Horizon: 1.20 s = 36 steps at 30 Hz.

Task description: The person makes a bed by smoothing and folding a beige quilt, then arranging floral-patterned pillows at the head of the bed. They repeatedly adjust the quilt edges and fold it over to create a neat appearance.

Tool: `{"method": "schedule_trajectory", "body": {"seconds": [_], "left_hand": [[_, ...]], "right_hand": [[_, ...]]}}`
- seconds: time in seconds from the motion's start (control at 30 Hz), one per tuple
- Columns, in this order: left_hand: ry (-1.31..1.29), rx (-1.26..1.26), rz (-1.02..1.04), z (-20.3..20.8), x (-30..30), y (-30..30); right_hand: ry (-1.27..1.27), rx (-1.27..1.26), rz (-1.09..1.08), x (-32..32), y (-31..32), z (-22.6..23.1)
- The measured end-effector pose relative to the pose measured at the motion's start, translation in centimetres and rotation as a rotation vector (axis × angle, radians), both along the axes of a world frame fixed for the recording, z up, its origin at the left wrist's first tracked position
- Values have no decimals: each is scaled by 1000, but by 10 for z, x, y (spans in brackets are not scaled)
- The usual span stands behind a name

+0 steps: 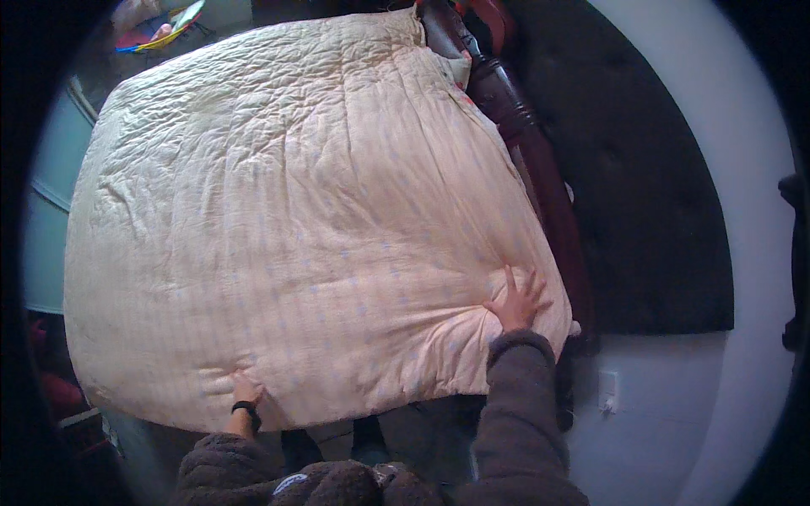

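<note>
A pale cream-pink quilt (312, 244) with faint small blue marks covers the bed, puckered at its far part. My right hand (517, 302) lies on its near right corner with the fingers spread, pressing the cloth. Long creases run from that palm across the quilt. Near the front edge, my left hand (247, 389), with a black band on its wrist, has its fingers curled together on the quilt. Short folds gather beside those fingertips, which are partly hidden.
A dark red wooden bed frame (506, 97) runs along the right, beside a dark padded panel (641, 185) against the wall. A white wall socket (607, 390) is low on the right. At the far left stands a colourful round-rimmed basket (152, 40).
</note>
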<state>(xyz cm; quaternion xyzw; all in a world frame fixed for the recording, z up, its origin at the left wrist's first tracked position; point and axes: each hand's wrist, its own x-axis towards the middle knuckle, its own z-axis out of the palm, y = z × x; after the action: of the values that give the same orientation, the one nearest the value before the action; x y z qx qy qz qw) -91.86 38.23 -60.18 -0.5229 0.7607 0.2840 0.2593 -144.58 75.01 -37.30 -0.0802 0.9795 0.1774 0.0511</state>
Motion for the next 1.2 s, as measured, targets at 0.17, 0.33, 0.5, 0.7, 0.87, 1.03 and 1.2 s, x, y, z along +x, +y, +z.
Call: {"method": "schedule_trajectory", "body": {"seconds": [0.17, 0.33, 0.5, 0.7, 0.87, 1.03, 1.2], "left_hand": [[200, -194, -483, 17, -107, 123], [438, 178, -1028, 38, -152, 209], [375, 530, -789, 36, -149, 163], [269, -243, -322, 37, -23, 89], [102, 69, 237, 37, 128, 50], [102, 37, 663, 32, 256, 63], [280, 19, 913, 21, 367, 84]], "right_hand": [[-58, -53, 40, 4, 22, 11], [67, -138, 450, 46, -34, 10], [-160, -285, 1052, 146, -122, -62], [-194, -159, 577, 78, 18, -60], [-24, 68, -1, 46, 145, -12], [57, 34, 288, 101, 9, -49], [-314, -373, 283, 289, -302, -161]]}}
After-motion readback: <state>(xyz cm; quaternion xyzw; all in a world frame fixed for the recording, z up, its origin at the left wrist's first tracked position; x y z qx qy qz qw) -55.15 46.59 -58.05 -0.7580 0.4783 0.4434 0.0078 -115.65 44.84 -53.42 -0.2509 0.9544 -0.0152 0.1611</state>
